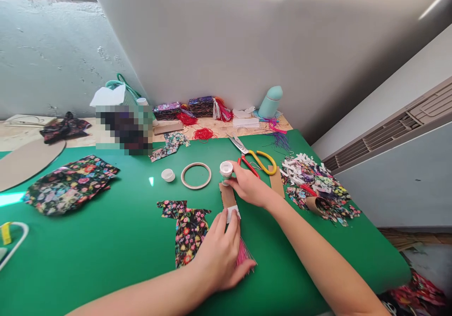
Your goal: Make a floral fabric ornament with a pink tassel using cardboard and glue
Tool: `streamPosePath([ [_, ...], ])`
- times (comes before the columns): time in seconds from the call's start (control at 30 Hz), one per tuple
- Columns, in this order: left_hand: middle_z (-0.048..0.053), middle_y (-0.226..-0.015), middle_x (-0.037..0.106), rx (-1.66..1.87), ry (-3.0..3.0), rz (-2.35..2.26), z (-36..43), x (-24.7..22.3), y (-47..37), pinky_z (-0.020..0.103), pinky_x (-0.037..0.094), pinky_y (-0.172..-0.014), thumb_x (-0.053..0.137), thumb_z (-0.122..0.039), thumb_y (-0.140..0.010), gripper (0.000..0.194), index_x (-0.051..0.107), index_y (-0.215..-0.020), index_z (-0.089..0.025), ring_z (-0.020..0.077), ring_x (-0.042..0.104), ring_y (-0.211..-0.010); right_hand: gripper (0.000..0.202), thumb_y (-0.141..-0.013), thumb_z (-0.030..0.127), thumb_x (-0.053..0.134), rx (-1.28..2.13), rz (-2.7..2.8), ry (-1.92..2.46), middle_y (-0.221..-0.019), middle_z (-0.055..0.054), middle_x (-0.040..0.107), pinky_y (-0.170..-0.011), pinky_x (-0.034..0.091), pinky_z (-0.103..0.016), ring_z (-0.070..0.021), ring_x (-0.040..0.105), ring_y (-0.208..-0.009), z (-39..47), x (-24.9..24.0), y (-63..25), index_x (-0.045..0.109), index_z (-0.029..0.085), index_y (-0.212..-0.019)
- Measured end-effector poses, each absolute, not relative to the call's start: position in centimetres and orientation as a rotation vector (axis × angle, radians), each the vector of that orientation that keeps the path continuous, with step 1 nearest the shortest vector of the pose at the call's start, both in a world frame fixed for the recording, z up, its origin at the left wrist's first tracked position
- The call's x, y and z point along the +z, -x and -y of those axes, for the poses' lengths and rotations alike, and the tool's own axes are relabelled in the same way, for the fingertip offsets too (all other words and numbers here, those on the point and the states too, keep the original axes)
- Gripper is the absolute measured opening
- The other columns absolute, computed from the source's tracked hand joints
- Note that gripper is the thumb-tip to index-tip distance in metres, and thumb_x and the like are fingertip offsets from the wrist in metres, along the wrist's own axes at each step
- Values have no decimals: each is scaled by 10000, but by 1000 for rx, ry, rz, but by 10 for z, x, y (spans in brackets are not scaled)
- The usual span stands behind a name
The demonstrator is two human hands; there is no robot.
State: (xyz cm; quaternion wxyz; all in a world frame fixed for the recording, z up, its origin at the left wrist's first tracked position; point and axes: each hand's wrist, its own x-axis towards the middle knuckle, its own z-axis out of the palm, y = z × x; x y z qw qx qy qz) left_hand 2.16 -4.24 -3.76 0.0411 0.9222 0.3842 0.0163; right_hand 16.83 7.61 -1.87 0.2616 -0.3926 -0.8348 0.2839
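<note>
1. The cardboard strip (pixel 228 195) lies on the green table (pixel 123 240), right of its middle, running from the right hand toward the left; a white patch (pixel 233 214) is on it, and pink tassel threads (pixel 244 255) fan out at its near end.
2. At the strip's far end is a small white container (pixel 226 168), mouth facing up; what it contains cannot be made out, nor whether its base touches the cardboard.
3. The right hand (pixel 251 184) reaches in from the table's right side, thumb and fingers closed around this container.
4. The left hand (pixel 219 245) is palm down, its fingers extended together over the white patch toward the table's far edge, thumb spread apart across the threads; whether it grips anything underneath cannot be told.
5. Left of the container are a ring (pixel 182 177) and a shallow white cup (pixel 168 176), its pale inside visible; nearer lies a flowered cloth piece (pixel 190 236).
6. Toward the table's right edge, a cardboard tube (pixel 319 206) lies on its side among scraps (pixel 310 172).
7. Scissors (pixel 251 154) lie between container and scraps; beyond the far edge stands a teal bottle (pixel 271 101).
</note>
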Motion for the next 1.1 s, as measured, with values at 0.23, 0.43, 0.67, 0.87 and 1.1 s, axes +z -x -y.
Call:
streamPosePath([
  [0.23, 266, -1342, 457, 58, -2808, -1222, 44, -37, -23, 489, 348, -1006, 265, -619, -877, 801, 487, -1289, 31, 411, 426, -1224, 484, -905, 174, 448, 749, 1961, 1022, -1157, -118, 611, -896, 496, -374, -211, 610, -1040, -70, -21, -175, 306, 201, -1367],
  [0.43, 266, -1334, 468, 62, -2802, -1207, 43, -37, -22, 488, 342, -1010, 288, -636, -862, 817, 489, -1288, 32, 416, 426, -1230, 485, -886, 150, 464, 689, 2136, 1098, -1112, -136, 627, -832, 509, -402, -251, 623, -988, -70, -18, -180, 337, 188, -1352],
  [0.67, 268, -1345, 454, 59, -2794, -1165, 42, -36, -20, 479, 325, -1035, 307, -632, -856, 822, 479, -1291, 44, 420, 407, -1246, 379, -880, 142, 469, 654, 2224, 1078, -1040, -132, 639, -772, 511, -368, -247, 622, -940, -75, -24, -166, 394, 161, -1251],
  [0.87, 278, -1325, 470, 85, -2817, -1171, 40, -36, -20, 475, 346, -1013, 300, -614, -870, 803, 492, -1276, 52, 418, 438, -1218, 361, -908, 189, 456, 853, 1995, 1009, -1094, -108, 638, -856, 509, -360, -217, 618, -1011, -69, -26, -162, 382, 193, -1262],
  [1.1, 261, -1329, 475, 109, -2823, -1196, 42, -39, -21, 464, 337, -1021, 294, -620, -869, 794, 505, -1272, 32, 399, 432, -1231, 411, -896, 180, 472, 713, 1940, 1104, -1165, -125, 620, -866, 514, -405, -250, 613, -1041, -65, -16, -175, 386, 209, -1297],
])
